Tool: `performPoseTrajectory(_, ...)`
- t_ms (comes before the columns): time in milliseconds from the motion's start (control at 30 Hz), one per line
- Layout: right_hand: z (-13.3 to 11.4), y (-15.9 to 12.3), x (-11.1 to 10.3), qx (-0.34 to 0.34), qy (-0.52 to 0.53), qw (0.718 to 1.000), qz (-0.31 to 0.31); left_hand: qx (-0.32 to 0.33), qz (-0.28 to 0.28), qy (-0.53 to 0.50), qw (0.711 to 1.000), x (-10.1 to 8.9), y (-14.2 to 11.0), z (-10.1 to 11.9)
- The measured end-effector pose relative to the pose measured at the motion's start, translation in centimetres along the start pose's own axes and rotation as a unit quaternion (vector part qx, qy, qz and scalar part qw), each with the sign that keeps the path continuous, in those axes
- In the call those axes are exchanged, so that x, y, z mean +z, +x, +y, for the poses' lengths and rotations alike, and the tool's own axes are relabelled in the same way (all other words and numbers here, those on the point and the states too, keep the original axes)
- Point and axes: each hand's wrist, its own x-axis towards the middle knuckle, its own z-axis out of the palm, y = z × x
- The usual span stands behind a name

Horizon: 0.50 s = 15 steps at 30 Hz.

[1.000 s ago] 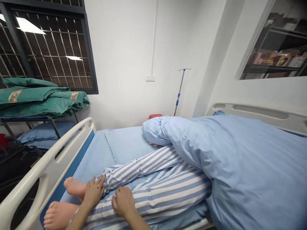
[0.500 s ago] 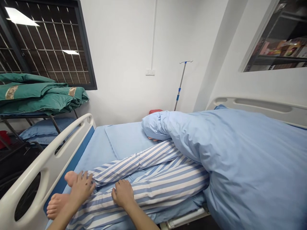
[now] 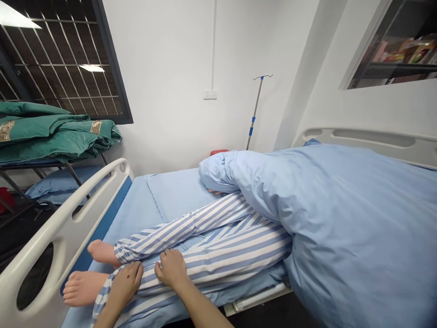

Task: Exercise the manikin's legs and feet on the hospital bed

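Observation:
A figure in blue-and-white striped pyjama trousers (image 3: 218, 248) lies on a hospital bed, its upper body under a light blue duvet (image 3: 341, 214). Two bare feet (image 3: 82, 287) point toward the footboard. My left hand (image 3: 125, 284) lies flat on the near trouser leg at the shin, fingers together and stretched. Beside it, my right hand (image 3: 171, 269) rests on the same leg with its fingers curled down into the striped cloth.
The white footboard (image 3: 64, 232) stands at the left, the white headboard (image 3: 368, 139) at the right. A rack with folded green blankets (image 3: 54, 136) stands by the barred window. An IV pole (image 3: 254, 114) rises behind the bed by the wall.
My left hand has come back from the far ankle onto the near trouser leg, close to my right hand. The far trouser cuff now lies further down over the ankle.

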Motion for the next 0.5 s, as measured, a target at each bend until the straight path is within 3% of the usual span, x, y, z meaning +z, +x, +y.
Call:
performPoseTrajectory(133,0.6,-0.2,-0.5,-0.023,0.046,0.998,0.029,-0.030,0.102,0.027,0.994,-0.4,-1.2,5.5)
performPoseTrajectory(233,0.8,-1.5,-1.1,-0.040,0.073,0.995,0.062,-0.027,0.113,-0.052,0.992,-1.0,-2.3,7.7)
performPoseTrajectory(300,0.5,-3.2,-1.3,-0.046,0.081,0.991,0.093,-0.008,0.109,-0.084,0.990,-2.6,-2.2,6.8)
performPoseTrajectory(400,-0.4,-6.9,-1.5,-0.021,0.051,0.990,0.127,-0.002,0.133,-0.090,0.987,-6.1,-0.8,3.3)
performPoseTrajectory(500,1.3,-12.4,-3.3,0.014,-0.003,0.990,0.139,-0.048,0.194,-0.094,0.975,-8.0,0.1,0.3)
